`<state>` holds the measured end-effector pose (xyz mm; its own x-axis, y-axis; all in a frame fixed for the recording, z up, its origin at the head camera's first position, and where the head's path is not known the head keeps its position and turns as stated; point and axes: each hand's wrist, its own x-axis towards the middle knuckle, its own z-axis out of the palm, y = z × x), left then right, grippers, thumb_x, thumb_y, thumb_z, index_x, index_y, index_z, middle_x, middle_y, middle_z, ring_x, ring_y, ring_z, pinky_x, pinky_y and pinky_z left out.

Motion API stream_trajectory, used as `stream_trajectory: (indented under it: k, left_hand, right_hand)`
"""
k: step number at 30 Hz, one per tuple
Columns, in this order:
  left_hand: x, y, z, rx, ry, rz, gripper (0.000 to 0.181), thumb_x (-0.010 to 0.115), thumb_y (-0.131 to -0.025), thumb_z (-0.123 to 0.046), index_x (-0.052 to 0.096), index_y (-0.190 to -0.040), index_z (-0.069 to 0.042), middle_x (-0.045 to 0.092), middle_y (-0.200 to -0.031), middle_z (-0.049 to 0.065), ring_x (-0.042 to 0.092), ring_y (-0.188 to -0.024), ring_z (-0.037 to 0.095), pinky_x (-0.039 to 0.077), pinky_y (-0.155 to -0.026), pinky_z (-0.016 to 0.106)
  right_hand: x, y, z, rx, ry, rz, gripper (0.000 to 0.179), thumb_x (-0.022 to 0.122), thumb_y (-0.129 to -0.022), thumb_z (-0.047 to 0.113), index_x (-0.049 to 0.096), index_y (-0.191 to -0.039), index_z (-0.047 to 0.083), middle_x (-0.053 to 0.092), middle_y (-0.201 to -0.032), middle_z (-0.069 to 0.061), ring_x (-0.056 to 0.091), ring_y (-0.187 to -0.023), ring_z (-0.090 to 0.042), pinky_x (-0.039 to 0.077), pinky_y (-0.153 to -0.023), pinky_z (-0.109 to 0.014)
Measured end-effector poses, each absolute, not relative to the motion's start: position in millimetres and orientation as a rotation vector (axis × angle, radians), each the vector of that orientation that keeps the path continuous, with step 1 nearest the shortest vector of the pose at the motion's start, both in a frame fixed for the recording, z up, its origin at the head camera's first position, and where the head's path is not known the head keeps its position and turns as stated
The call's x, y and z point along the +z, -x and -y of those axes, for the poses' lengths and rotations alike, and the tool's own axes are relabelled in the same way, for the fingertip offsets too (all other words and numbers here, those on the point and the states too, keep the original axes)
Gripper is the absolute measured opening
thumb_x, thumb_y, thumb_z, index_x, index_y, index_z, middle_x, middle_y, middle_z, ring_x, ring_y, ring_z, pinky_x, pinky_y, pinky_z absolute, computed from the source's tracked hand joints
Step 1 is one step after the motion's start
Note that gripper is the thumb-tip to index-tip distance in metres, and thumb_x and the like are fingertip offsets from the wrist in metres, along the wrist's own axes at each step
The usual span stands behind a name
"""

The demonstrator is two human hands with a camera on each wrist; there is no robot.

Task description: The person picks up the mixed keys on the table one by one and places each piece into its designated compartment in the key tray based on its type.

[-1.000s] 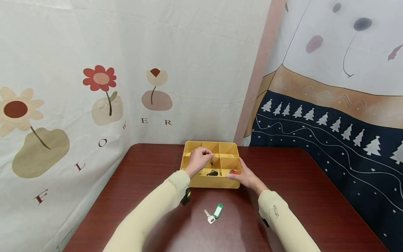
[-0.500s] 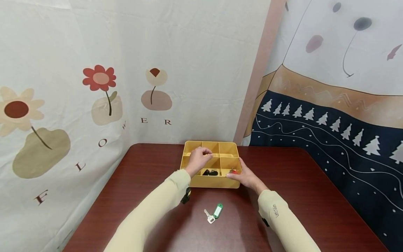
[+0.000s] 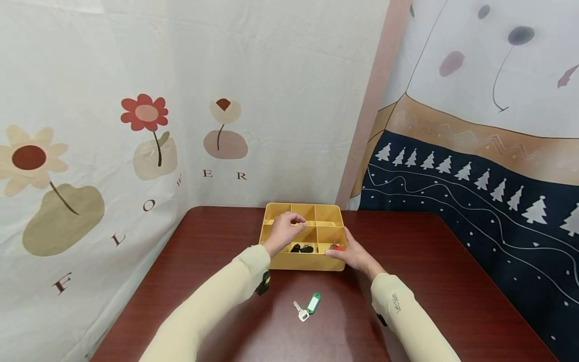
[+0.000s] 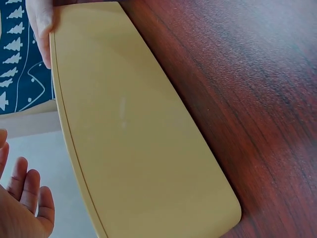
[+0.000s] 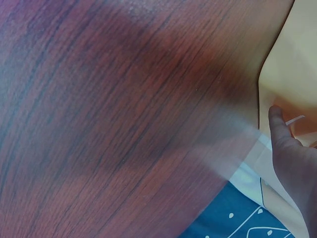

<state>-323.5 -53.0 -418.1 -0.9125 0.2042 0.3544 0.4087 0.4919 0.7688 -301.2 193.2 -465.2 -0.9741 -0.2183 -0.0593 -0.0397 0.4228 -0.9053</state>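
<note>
A yellow divided organizer box (image 3: pixel 307 262) stands toward the back of the table. Over its left part hovers my left hand (image 3: pixel 282 232), fingers loosely bent and holding nothing; the left wrist view shows that hand (image 4: pixel 25 203) beyond the box's plain front wall (image 4: pixel 133 124). My right hand (image 3: pixel 357 255) grips the front right corner, thumb at the front rim and fingers along the side. Black key fobs (image 3: pixel 301 248) lie in the front middle compartment. A small red item (image 3: pixel 334 246) is in the front right one, partly hidden by the wall.
Nearer on the dark red wooden table (image 3: pixel 217 322) lies a silver key (image 3: pixel 301 312) with a green tag (image 3: pixel 313 303). Behind the table hangs a white flower-print cloth (image 3: pixel 289 125), with a navy tree-print cloth (image 3: pixel 452 201) at the right.
A small dark object hanging from my left fingers has been let go into the front middle compartment, where a second black piece now lies. The left wrist has since shifted slightly left.
</note>
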Motion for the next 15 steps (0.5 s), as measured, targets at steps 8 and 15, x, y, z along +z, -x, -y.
stream_trajectory:
  k: [8, 15]
  left_hand:
    - [-415.9, 309.9, 61.2, -1.413, 0.652, 2.476, 0.009, 0.072, -0.089, -0.009, 0.073, -0.096, -0.003, 0.068, -0.093, 0.002, 0.061, -0.092, 0.021, 0.050, -0.081, 0.035]
    - [-415.3, 299.2, 66.6, -1.433, 0.633, 2.542, 0.009, 0.074, -0.089, -0.012, 0.074, -0.096, -0.007, 0.069, -0.098, 0.002, 0.061, -0.093, 0.020, 0.049, -0.081, 0.034]
  right_hand:
    - [-464.0, 299.3, -192.4, -1.581, 0.226, -2.508, 0.107, 0.081, -0.083, 0.037, 0.009, -0.159, 0.017, 0.040, -0.149, -0.019, 0.043, -0.129, -0.037, 0.026, -0.112, -0.058]
    - [-464.2, 300.2, -192.2, -1.592, 0.219, -2.505, 0.104, 0.080, -0.085, 0.033, 0.009, -0.159, 0.018, 0.040, -0.149, -0.019, 0.043, -0.129, -0.037, 0.026, -0.113, -0.057]
